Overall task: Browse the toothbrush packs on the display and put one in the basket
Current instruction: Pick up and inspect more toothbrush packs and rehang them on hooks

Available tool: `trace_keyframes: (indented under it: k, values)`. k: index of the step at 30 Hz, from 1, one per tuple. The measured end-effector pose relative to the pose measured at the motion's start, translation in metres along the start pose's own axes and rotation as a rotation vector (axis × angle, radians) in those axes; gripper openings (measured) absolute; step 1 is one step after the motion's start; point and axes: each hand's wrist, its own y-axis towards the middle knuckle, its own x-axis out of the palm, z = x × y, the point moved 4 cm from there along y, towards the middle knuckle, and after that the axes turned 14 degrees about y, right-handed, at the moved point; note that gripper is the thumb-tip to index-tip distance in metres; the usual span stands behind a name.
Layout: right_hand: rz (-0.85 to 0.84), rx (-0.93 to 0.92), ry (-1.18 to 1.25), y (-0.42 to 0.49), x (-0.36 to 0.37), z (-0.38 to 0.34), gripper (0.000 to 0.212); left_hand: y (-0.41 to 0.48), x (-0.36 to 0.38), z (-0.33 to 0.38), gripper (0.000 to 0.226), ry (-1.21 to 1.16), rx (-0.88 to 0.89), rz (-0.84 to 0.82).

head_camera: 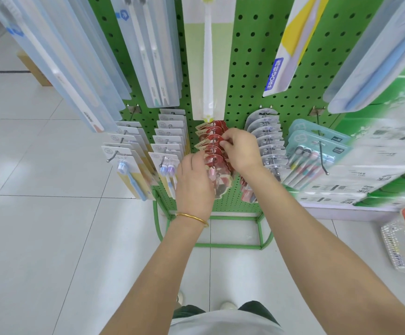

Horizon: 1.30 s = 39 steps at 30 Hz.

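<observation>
Mid-frame, the left hand [195,181] curls round the front of the red toothbrush packs [211,138], steadying them on their hook [213,155]. The right hand [241,148] pinches a card top further back, probably to leaf through. The basket [401,247] waits at lower right.

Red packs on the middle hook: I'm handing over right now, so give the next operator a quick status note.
Left hand: against the front of the red packs; grip hidden.
Right hand: pinching pack tops farther back on the hook.
Basket: on the floor, far right.
Done: browsing has reached the red packs; none is off the hook.
Left: slide one pack off and put it in the basket.
</observation>
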Motion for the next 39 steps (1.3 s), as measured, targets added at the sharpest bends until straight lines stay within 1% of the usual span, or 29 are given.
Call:
trace_keyframes:
  k: [4, 12, 16, 22, 26, 28, 30, 33, 34, 37, 39]
  values:
    - [0.022, -0.004, -0.035, -0.005, 0.001, -0.005, 0.016, -0.004, -0.004, 0.004, 0.055, -0.036, 0.002, 0.047]
    - [0.093, 0.002, -0.036, -0.018, -0.006, -0.01, 0.014, -0.008, -0.008, 0.006, 0.051, -0.061, 0.027, 0.105]
    - [0.134, -0.021, -0.101, -0.034, -0.01, -0.01, 0.013, -0.011, -0.013, 0.01, 0.054, -0.111, 0.049, 0.13]
    - [0.186, -0.025, -0.137, -0.064, -0.028, -0.013, 0.018, -0.017, -0.014, 0.019, 0.046, -0.192, 0.087, 0.157]
    - [0.254, -0.026, -0.069, -0.082, -0.05, -0.01, 0.018, -0.02, -0.016, 0.029, 0.036, -0.28, 0.085, 0.14]
    - [0.273, -0.043, -0.032, -0.089, -0.064, -0.01, 0.017, -0.019, -0.018, 0.036, 0.035, -0.337, 0.094, 0.106]
    - [0.253, -0.061, 0.057, -0.094, -0.078, -0.01, 0.017, -0.019, -0.016, 0.044, 0.036, -0.384, 0.09, 0.005]
    - [0.196, -0.057, 0.235, -0.097, -0.093, -0.008, 0.017, -0.025, -0.012, 0.056, 0.05, -0.508, 0.079, -0.201]
    - [0.178, -0.042, 0.293, -0.097, -0.095, -0.007, 0.015, -0.027, -0.01, 0.059, 0.051, -0.535, 0.079, -0.234]
    - [0.13, -0.004, 0.411, -0.099, -0.094, -0.001, 0.015, -0.033, -0.009, 0.061, 0.037, -0.526, 0.08, -0.202]
    - [0.103, 0.019, 0.474, -0.102, -0.091, 0.004, 0.016, -0.036, -0.012, 0.062, 0.028, -0.585, 0.037, -0.164]
